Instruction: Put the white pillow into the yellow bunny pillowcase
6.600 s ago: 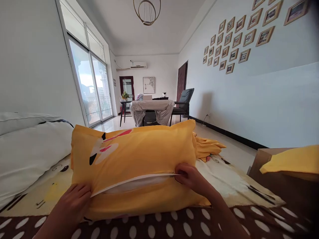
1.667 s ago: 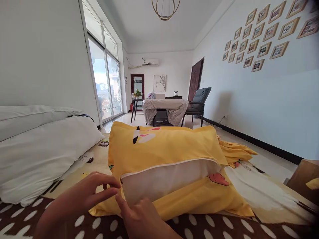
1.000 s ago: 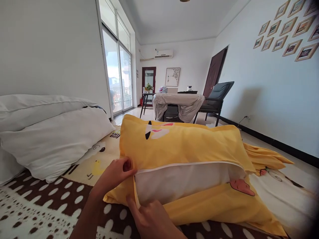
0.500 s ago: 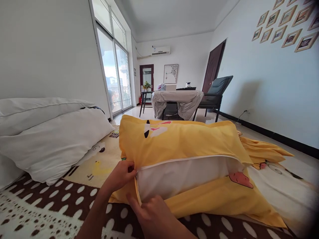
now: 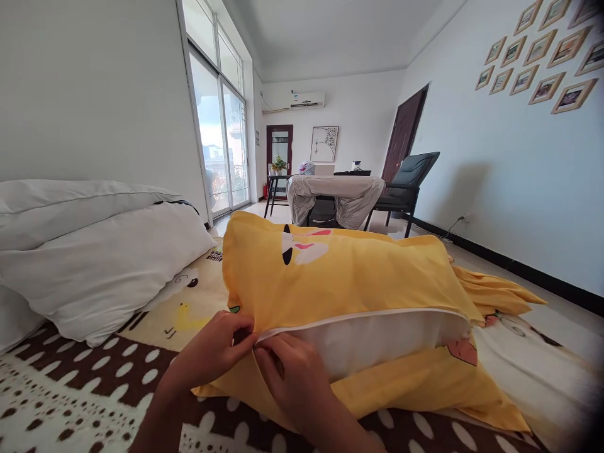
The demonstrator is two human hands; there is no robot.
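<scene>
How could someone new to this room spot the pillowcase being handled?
Find the brown, white-spotted blanket at the bottom. On it, between the white pillows and bunched yellow cloth, lies a plump yellow pillowcase, with the left hand and right hand at its opening. Only it shows that long, white-edged opening.

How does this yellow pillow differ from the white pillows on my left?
The yellow pillow is patterned; the white pillows look plain. The yellow pillow gapes in front, showing white inside; the white pillows show no such opening. The left hand and right hand pinch the yellow pillow; the white pillows lie untouched. All lie on the patterned blanket.
</scene>
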